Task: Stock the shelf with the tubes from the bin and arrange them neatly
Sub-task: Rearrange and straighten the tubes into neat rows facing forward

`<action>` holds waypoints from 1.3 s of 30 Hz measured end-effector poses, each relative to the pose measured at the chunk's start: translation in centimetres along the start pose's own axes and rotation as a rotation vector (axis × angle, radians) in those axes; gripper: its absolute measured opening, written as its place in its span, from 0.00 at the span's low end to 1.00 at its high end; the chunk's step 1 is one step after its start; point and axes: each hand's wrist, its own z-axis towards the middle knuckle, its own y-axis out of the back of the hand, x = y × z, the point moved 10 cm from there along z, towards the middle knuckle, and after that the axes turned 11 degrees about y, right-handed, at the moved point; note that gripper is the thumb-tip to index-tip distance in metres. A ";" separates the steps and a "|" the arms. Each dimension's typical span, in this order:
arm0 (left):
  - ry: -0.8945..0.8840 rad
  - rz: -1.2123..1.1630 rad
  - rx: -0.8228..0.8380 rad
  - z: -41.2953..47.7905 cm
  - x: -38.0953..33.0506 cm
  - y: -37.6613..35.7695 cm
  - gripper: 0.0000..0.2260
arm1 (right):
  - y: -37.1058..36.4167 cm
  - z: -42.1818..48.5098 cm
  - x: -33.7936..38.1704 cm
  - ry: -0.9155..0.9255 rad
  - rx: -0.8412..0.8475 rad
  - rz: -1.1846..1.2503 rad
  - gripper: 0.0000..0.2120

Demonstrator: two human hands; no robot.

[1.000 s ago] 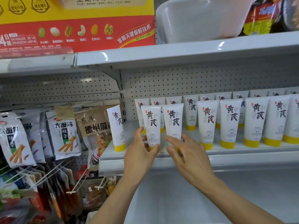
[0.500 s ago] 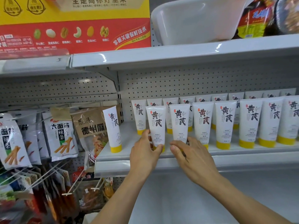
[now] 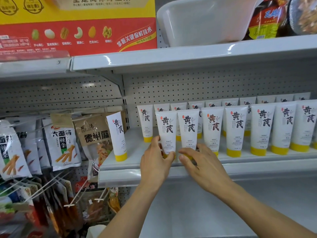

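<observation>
White tubes with yellow caps stand cap-down in two rows on the white shelf (image 3: 257, 162). My left hand (image 3: 155, 164) grips the base of the leftmost front-row tube (image 3: 167, 131), thumb on its yellow cap. My right hand (image 3: 202, 164) holds the base of the neighbouring tube (image 3: 188, 129), its cap hidden by my fingers. Both tubes stand upright, side by side, touching the front row to the right. One single tube (image 3: 118, 134) stands apart near the shelf's left end, leaning slightly. The white bin (image 3: 197, 19) sits on the upper shelf.
Snack packets (image 3: 61, 143) hang on pegs left of the shelf, close to the lone tube. The upper shelf (image 3: 188, 55) overhangs the tubes. A red and yellow carton (image 3: 77, 23) stands up left. Bare shelf surface lies between the lone tube and my left hand.
Both hands have slid the two front tubes to the right until they meet the front row. The gap beside the row has closed.
</observation>
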 end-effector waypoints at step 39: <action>0.101 -0.385 0.503 5.5 4.6 4.2 0.18 | 3.9 12.8 6.7 0.185 0.444 -0.046 0.06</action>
